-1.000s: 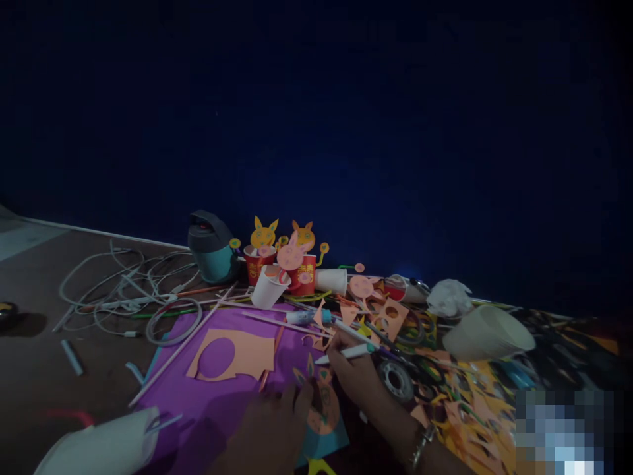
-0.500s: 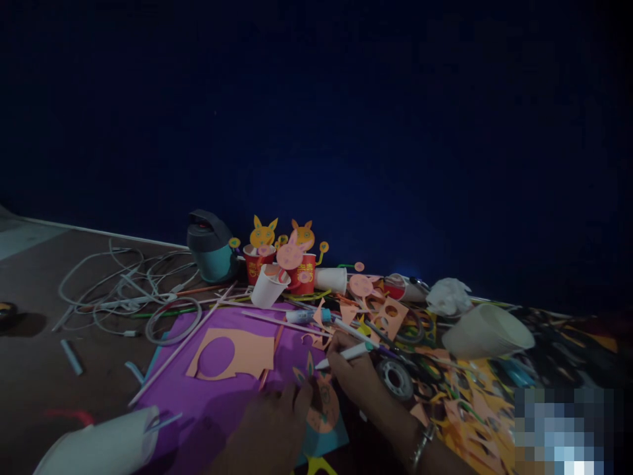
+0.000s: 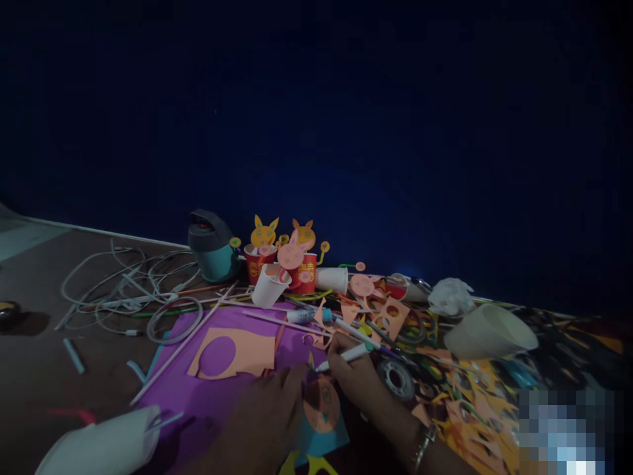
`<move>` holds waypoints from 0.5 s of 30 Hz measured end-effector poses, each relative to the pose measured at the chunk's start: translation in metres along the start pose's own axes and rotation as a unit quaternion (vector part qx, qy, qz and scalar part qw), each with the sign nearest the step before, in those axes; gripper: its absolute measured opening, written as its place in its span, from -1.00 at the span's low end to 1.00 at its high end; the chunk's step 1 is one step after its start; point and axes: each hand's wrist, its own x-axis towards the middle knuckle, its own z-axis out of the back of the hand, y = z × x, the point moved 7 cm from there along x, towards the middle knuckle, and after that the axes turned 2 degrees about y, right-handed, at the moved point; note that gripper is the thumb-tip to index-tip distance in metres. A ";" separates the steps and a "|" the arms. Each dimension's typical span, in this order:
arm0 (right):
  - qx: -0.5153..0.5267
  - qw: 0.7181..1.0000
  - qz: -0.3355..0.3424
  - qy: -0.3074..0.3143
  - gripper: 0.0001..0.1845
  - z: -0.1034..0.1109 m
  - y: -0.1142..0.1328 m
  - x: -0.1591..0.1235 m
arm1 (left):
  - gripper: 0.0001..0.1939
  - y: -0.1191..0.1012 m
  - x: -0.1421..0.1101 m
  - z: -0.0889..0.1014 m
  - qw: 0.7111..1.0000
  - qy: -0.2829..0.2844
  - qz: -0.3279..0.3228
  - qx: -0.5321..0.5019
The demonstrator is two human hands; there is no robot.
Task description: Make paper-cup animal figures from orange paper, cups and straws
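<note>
My right hand (image 3: 350, 373) holds a white felt-tip pen (image 3: 346, 356) with a green end, its tip pointing left at the ears of a peach paper animal head (image 3: 324, 408). That cutout has a drawn eye and lies on a blue sheet (image 3: 330, 441). My left hand (image 3: 270, 409) presses with bent fingers on the cutout's ear area from the left, hiding one ear; its fingertips are partly hidden. Beneath the left hand spreads a purple sheet (image 3: 173, 389), bearing a peach paper sheet (image 3: 252, 349) with a round hole.
Red cups (image 3: 307, 274) with paper animal heads stand by the dark blue wall, near a teal-and-grey container (image 3: 212, 247). White cables (image 3: 119, 284) tangle at left. A white cup (image 3: 106, 442) lies front left. Tape (image 3: 396, 379), paper scraps (image 3: 475, 415) and a pale cup (image 3: 489, 332) are at right.
My left hand has moved up over the cutout's ears, covering the left one. The pen in my right hand stays at almost the same place.
</note>
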 end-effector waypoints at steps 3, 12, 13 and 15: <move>0.001 1.000 0.005 0.001 -0.84 -0.001 0.000 0.001 | -0.55 0.005 0.003 0.009 0.999 -0.029 0.011 -0.005; 0.006 1.000 -0.008 0.007 -0.85 -0.001 -0.006 0.000 | -0.63 0.004 0.010 0.010 0.999 -0.049 -0.015 -0.010; 0.006 1.000 -0.009 0.009 -0.86 -0.002 -0.005 -0.001 | -0.62 0.004 0.010 0.010 0.999 -0.049 -0.014 -0.010; 0.009 1.000 -0.013 0.018 -0.86 -0.003 -0.006 -0.002 | -0.61 0.005 0.010 0.011 0.999 -0.050 -0.011 -0.008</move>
